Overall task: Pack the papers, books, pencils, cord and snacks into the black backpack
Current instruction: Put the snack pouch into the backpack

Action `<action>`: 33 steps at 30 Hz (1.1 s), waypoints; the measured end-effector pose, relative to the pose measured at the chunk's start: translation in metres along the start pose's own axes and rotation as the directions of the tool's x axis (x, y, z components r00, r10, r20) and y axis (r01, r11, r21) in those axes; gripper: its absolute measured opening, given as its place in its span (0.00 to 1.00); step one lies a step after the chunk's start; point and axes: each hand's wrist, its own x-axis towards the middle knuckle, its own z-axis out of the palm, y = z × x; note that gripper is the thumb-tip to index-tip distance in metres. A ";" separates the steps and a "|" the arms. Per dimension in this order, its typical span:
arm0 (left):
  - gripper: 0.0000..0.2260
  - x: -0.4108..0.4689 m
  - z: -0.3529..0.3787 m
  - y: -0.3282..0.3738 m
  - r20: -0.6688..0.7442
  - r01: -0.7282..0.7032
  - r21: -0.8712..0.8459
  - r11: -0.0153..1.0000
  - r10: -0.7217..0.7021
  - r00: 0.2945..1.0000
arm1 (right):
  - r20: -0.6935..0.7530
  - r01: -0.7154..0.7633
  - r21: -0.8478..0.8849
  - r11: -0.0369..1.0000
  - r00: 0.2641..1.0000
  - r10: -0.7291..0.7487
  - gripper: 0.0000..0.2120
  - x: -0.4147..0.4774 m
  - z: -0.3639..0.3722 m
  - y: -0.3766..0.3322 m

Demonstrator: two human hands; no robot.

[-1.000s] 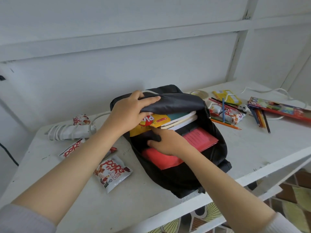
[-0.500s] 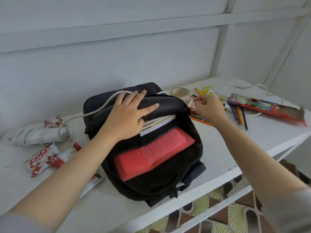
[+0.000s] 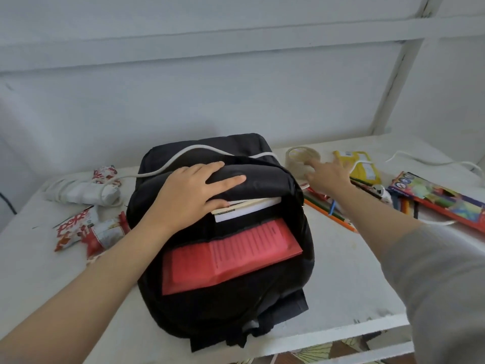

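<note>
Backpack [image 3: 223, 298] open on the surface [image 3: 341, 271], partly packed.

Red papers [image 3: 231, 256] stick out of its front pocket and books [image 3: 246, 208] sit in the main part. My left grip [image 3: 189, 195] lies flat on the top flap, fingers straight, clasping nothing. A white cord [image 3: 183, 156] runs over the backpack's top. My right grip [image 3: 328, 177], blurred, is spread wide and empty above the pencils [image 3: 330, 216], near a tape roll [image 3: 301, 156] and a yellow packet [image 3: 364, 166]. Snacks [image 3: 86, 232] lie to the left, a pencil box [image 3: 441, 203] far right.
</note>
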 end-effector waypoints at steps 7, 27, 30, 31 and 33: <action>0.18 -0.001 0.000 0.003 -0.021 0.034 -0.064 0.997 -0.035 0.999 | -0.243 0.034 0.233 0.972 0.970 0.025 0.15 0.007 0.001 -0.002; 0.21 0.028 -0.022 0.005 0.181 0.417 -0.390 0.821 -0.376 0.909 | -0.723 0.909 0.104 0.404 0.348 -0.597 0.12 -0.142 -0.006 0.021; 0.20 0.031 -0.025 0.006 0.210 0.449 -0.391 0.804 -0.397 0.894 | -0.661 0.906 0.034 0.423 0.337 -0.670 0.12 -0.149 0.000 0.012; 0.21 0.031 -0.026 0.007 0.208 0.453 -0.392 0.801 -0.403 0.891 | -0.642 0.894 0.026 0.448 0.358 -0.678 0.12 -0.148 0.002 0.009; 0.23 0.029 -0.027 0.011 0.189 0.454 -0.403 0.795 -0.413 0.891 | -0.619 0.862 0.006 0.507 0.401 -0.675 0.13 -0.145 0.005 0.003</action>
